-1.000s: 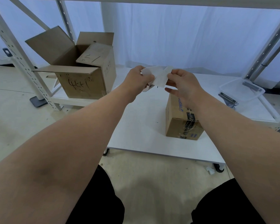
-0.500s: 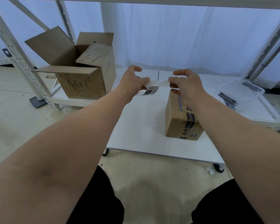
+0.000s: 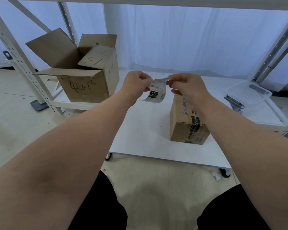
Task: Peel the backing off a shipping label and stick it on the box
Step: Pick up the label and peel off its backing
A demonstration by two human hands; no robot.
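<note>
The shipping label (image 3: 155, 92) is held in the air above the white table (image 3: 140, 130), between the two hands and just left of the sealed box (image 3: 186, 125). Its printed face, with a black patch reading "010", is turned toward the camera, and the sheet curls downward from its top edge. The top left corner is pinched by the left hand (image 3: 136, 83), whose fingers are curled shut on it. The top right edge is pinched between thumb and fingers of the right hand (image 3: 187, 87); whether backing and label are already parted there cannot be told. The sealed box stands on the table under the right wrist, taped across its top. An open carton (image 3: 83, 75) with handwritten marks is seen on a low shelf at the left, and a clear plastic tub (image 3: 249, 93) at the far right. White curtains (image 3: 181, 34) hang behind.
</note>
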